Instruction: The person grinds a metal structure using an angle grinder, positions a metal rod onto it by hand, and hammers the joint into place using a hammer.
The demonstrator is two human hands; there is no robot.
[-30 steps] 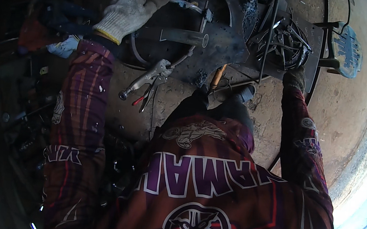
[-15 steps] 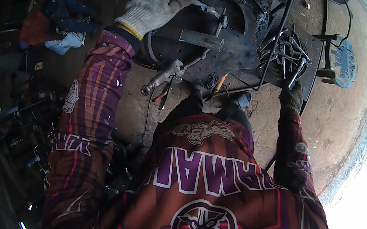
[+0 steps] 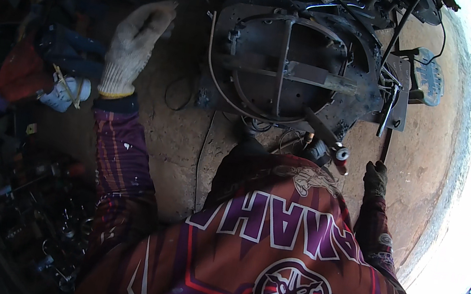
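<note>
My left hand (image 3: 136, 45), in a whitish knit glove, is raised at the left, apart from the metalwork. Its fingers stretch out close together and nothing shows in them. Low on the right, my right hand (image 3: 376, 178) wears a dark glove; its fingers are loosely bent with a small gap at the tips. A chrome-handled tool (image 3: 387, 112) lies just beyond it, not touching. Between my hands sits a round frame of bent metal bar (image 3: 283, 62) with crossing bars, on a dark steel plate (image 3: 210, 91). Locking pliers (image 3: 326, 135) with a red lever grip its near right edge.
Dark scrap and bars crowd the far side. A worn blue-grey chair (image 3: 428, 76) stands at the far right. Cables (image 3: 203, 154) run over the concrete floor. A jumble of metal parts (image 3: 58, 236) lies at lower left. Another person (image 3: 25, 74) is at the left.
My left hand has let go of a tool at the frame and moved left. My right hand has drawn back from the chrome tool. The locking pliers have shifted from lower left to lower right.
</note>
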